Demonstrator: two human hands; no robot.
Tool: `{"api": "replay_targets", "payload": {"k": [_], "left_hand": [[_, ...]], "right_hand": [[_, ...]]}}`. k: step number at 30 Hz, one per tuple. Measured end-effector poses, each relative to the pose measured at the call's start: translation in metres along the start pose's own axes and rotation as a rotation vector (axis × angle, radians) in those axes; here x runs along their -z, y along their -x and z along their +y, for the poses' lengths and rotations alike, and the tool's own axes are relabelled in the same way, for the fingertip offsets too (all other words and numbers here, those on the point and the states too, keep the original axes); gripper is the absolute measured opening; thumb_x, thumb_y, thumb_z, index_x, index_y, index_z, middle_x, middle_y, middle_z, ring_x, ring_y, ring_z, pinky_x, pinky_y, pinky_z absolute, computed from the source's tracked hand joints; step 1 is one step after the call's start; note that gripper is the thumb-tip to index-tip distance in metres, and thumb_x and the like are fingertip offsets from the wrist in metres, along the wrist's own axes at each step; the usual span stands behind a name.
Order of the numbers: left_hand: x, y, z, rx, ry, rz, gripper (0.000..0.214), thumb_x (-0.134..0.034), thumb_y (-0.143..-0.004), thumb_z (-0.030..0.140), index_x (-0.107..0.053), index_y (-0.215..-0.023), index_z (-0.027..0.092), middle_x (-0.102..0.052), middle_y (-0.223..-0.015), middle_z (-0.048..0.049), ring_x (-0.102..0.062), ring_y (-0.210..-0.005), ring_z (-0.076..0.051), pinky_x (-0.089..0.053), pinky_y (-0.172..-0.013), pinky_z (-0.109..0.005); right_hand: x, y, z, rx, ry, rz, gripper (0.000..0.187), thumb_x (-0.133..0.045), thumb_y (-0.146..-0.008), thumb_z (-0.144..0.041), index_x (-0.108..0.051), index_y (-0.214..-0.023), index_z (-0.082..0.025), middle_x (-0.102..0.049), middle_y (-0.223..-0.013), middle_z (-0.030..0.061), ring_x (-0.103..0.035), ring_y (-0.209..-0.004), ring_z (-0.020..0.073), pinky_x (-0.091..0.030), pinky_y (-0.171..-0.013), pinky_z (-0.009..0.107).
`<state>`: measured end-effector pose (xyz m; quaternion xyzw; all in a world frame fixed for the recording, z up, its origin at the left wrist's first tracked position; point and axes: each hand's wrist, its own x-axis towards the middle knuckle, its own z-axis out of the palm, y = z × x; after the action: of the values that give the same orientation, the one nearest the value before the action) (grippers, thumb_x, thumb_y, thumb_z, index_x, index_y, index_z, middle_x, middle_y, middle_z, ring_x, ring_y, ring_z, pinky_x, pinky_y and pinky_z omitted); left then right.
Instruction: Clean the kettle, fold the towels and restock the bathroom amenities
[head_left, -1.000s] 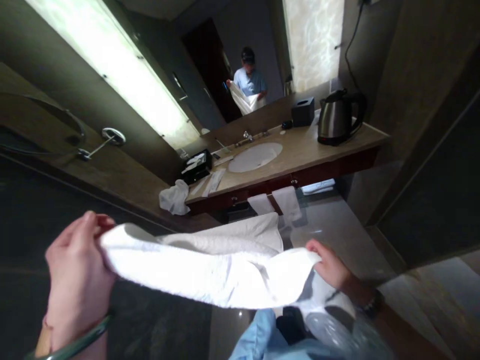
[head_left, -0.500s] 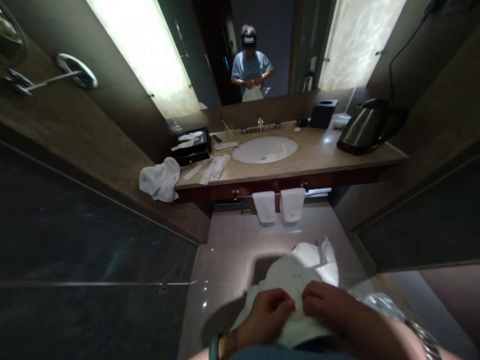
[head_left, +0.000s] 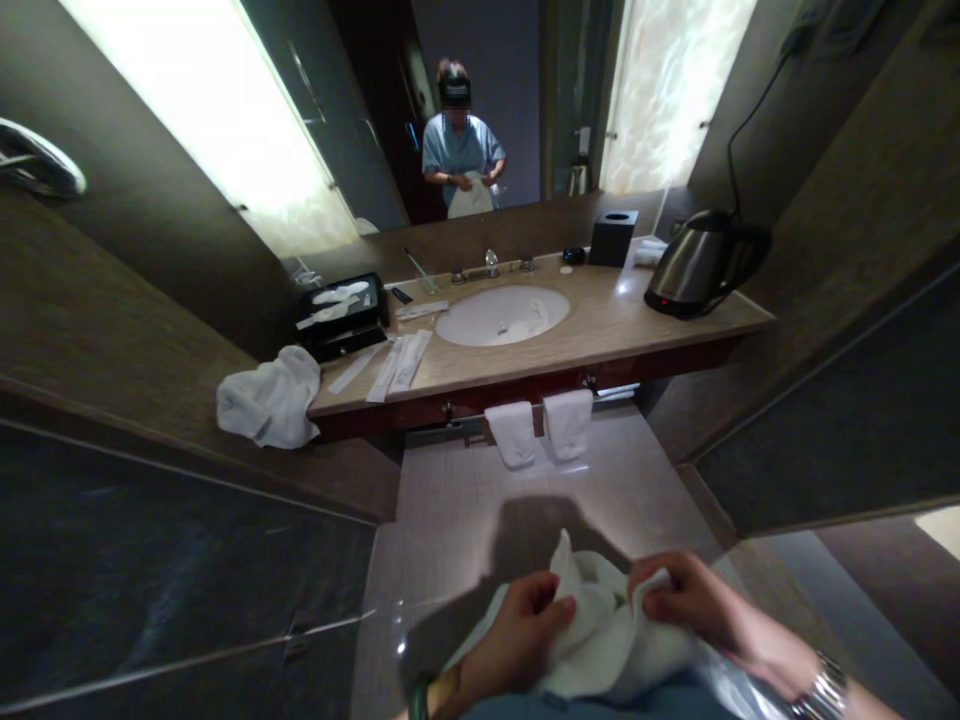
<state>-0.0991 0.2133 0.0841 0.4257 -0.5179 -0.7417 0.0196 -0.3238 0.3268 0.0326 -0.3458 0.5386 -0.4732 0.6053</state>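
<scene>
I hold a white towel (head_left: 600,630) bunched low in front of my body. My left hand (head_left: 517,635) is closed on its left fold, thumb pressed into the cloth. My right hand (head_left: 690,605) pinches a corner of the same towel on the right; a watch sits on that wrist. One point of the towel sticks up between my hands. The mirror (head_left: 480,100) ahead shows my reflection holding the towel at chest height.
A vanity counter (head_left: 600,330) with a white sink (head_left: 502,315) stands ahead. On it are a kettle (head_left: 694,265), a black tissue box (head_left: 613,235) and a black amenity tray (head_left: 341,310). Two small towels (head_left: 540,430) hang under the counter. A crumpled white towel (head_left: 266,400) lies on the left ledge.
A second ago the towel was stretched wide between my raised hands. My hands have since come together low, bunching it; my view has shifted slightly to the right.
</scene>
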Motion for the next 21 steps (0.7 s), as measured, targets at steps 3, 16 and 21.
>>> {"api": "replay_targets", "payload": {"k": [3,16,21], "left_hand": [[-0.009,-0.012,-0.006,-0.032,-0.05,-0.064,0.086,-0.08,-0.044,0.09,-0.066,-0.087,0.016,-0.058,-0.081,-0.0023,-0.047,-0.076,-0.016,-0.034,-0.072,-0.033],[-0.027,0.004,-0.035,-0.172,-0.063,0.102,0.055,-0.079,-0.069,0.066,-0.062,-0.08,0.016,-0.047,-0.067,0.0027,-0.035,-0.062,-0.01,-0.025,-0.058,-0.029],[-0.04,0.015,-0.04,-0.067,0.051,0.24,0.032,-0.075,-0.054,0.039,-0.051,-0.062,0.02,-0.041,-0.057,0.0059,-0.032,-0.058,-0.01,-0.027,-0.058,-0.03]], "right_hand": [[0.004,-0.027,-0.005,0.086,0.02,-0.134,0.041,-0.091,-0.062,-0.052,-0.073,-0.075,-0.018,-0.06,-0.15,0.0127,-0.067,-0.114,0.0295,-0.052,-0.093,0.04],[-0.005,-0.086,-0.023,0.197,0.294,-0.812,0.042,-0.092,-0.064,-0.055,-0.074,-0.072,-0.018,-0.055,-0.149,0.012,-0.052,-0.138,0.0323,-0.042,-0.115,0.046],[-0.022,-0.094,-0.028,0.267,0.434,-0.964,0.047,-0.085,-0.07,-0.066,-0.076,-0.073,-0.02,-0.072,-0.108,0.0079,-0.063,-0.113,0.0264,-0.048,-0.103,0.043]]}}
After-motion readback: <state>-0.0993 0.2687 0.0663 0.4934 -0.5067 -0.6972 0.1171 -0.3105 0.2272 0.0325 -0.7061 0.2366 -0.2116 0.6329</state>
